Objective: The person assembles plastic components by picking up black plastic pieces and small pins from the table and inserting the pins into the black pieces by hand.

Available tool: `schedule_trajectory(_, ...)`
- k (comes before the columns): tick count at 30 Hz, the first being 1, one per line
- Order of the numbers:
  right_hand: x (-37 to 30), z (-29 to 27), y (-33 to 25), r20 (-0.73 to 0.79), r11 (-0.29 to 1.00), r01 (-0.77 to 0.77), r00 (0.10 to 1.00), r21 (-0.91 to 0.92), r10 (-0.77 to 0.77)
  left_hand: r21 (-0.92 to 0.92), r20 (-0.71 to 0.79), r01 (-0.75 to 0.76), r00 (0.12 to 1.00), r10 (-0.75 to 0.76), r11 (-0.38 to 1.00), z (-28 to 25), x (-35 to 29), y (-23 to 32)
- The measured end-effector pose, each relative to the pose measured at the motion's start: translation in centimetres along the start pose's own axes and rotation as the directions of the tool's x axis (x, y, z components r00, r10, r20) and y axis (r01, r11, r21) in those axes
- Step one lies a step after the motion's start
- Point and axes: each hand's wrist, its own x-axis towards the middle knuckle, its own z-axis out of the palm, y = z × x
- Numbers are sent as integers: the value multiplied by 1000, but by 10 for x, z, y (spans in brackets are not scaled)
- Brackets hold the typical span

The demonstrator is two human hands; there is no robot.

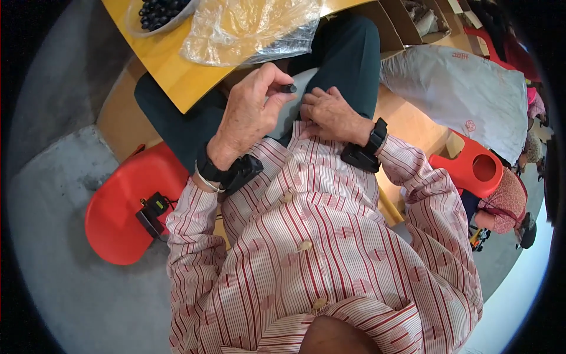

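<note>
Above my lap, my left hand [250, 109] pinches a small black cylindrical piece [288, 88] between thumb and fingers, its round end facing right. My right hand [336, 116] is just beside it, low over the lap, with the fingers curled inward. Whatever those fingers may hold is hidden beneath them. A gap separates the two hands. Past the left hand, a crumpled clear plastic bag [242, 32] lies on the yellow table [177, 79] and hangs over its near edge.
A pale bowl [134, 26] of small black round pieces stands at the table's far left. Cardboard boxes [377, 26] and a large whitish sack [460, 94] are on the right. A red chair [121, 206] with a small black device [152, 213] is at left; a red stool [471, 162] is at right, near other people.
</note>
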Motion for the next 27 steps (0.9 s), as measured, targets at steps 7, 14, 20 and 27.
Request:
schedule_trajectory(7, -20, -47, -6, 11, 566, -103, 986, 818, 164, -21, -75, -38, 997, 36, 999, -5, -8, 12)
schedule_trajectory(14, -50, -109, -44, -358, 616, 319, 932, 720, -64, 49, -131, -163, 977, 168, 985, 6, -5, 40)
schedule_trajectory(20, -44, -115, -49, -456, 769, 239, 887, 592, 76, 203, -118, -405, 894, 433, 892, 13, -5, 62)
schedule_trajectory(27, -46, -103, -38, -357, 802, 163, 932, 575, 67, 295, -85, -491, 841, 535, 820, 16, -20, 62)
